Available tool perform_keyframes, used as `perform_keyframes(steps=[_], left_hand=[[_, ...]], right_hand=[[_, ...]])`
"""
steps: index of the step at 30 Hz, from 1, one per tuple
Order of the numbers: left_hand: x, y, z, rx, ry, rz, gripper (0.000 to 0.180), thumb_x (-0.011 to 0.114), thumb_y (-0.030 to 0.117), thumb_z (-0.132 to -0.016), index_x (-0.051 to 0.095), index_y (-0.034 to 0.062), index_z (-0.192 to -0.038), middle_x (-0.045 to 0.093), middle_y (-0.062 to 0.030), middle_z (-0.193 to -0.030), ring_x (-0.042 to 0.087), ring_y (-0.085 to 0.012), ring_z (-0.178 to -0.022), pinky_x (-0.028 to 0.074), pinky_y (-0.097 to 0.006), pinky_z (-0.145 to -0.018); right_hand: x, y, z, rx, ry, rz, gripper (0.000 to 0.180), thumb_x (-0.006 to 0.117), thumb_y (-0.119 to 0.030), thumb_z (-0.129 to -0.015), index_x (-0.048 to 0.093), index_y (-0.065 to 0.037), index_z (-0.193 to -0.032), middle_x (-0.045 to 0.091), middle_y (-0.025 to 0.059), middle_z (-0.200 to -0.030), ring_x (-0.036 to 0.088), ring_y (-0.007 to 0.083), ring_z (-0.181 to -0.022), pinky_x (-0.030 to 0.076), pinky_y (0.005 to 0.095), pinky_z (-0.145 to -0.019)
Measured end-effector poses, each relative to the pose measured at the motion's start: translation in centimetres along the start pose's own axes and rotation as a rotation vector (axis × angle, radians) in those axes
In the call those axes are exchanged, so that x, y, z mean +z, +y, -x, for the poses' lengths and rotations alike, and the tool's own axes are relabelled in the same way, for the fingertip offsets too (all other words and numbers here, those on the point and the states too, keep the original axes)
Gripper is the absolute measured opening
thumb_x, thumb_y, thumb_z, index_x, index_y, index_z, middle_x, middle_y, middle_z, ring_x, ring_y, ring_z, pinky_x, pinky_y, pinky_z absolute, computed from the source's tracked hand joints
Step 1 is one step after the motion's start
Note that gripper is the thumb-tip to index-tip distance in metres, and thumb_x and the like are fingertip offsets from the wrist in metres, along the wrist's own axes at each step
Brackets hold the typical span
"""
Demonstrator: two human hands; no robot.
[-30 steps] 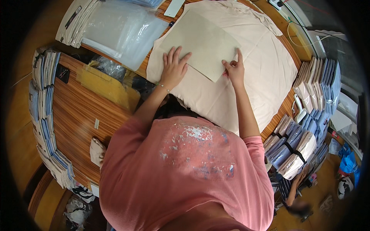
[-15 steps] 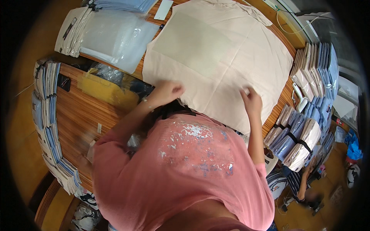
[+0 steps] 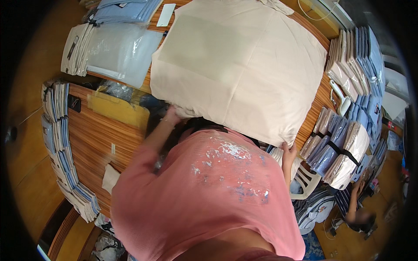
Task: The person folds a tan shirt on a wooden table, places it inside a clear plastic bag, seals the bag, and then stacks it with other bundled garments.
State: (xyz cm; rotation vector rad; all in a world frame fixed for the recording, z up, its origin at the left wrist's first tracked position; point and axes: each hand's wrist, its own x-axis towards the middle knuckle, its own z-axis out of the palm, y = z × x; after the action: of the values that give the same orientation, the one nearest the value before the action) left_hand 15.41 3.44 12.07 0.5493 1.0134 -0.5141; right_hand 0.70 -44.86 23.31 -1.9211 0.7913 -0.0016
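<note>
A pale cream garment lies spread over the table, its near edge reaching my waist. A thin greenish rectangular sheet shows at its far left part; whether it lies on or under the fabric I cannot tell. My left hand, slightly blurred, grips the near left edge, where the cloth is bunched and hides some fingers. At the near right corner, my right hand pinches the hem between thumb and fingers, drawing small creases there.
Clear plastic bags lie at the left beside folded cream garments. Wrapped garment bundles and a white handled tool sit on the right. Folded stacks line the left table. A white chair and another person are lower right.
Both hands have come down from above the garment to its near edge and taken hold of it at the two sides. The cloth's near left edge is now bunched, and my body leans differently.
</note>
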Motion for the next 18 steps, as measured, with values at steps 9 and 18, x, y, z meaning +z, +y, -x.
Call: perform_keyframes(steps=[9, 18], left_hand=[[19.7, 5.4, 17.2, 0.893, -0.504, -0.385, 0.046, 0.051, 0.009, -0.09, 0.036, 0.0019, -0.132, 0.043, -0.0136, -0.132, 0.046, -0.0215, -0.118, 0.034, -0.035, -0.101], [26.2, 6.8, 3.6, 1.617, -0.65, -2.034, 0.036, 0.058, 0.017, -0.084, 0.05, 0.0088, -0.119, 0.044, -0.0086, -0.132, 0.038, -0.0307, -0.125, 0.025, -0.046, -0.106]], right_hand=[[0.4, -13.0, -4.7, 0.033, 0.076, -0.619, 0.043, 0.063, -0.011, -0.083, 0.046, -0.008, -0.123, 0.059, 0.0066, -0.101, 0.055, 0.0091, -0.062, 0.043, 0.0174, -0.045], [0.9, -12.1, -12.6, 0.222, -0.076, -0.926, 0.015, 0.058, -0.011, -0.087, 0.053, -0.005, -0.099, 0.064, 0.0096, -0.086, 0.066, 0.0169, -0.075, 0.056, 0.0259, -0.06]])
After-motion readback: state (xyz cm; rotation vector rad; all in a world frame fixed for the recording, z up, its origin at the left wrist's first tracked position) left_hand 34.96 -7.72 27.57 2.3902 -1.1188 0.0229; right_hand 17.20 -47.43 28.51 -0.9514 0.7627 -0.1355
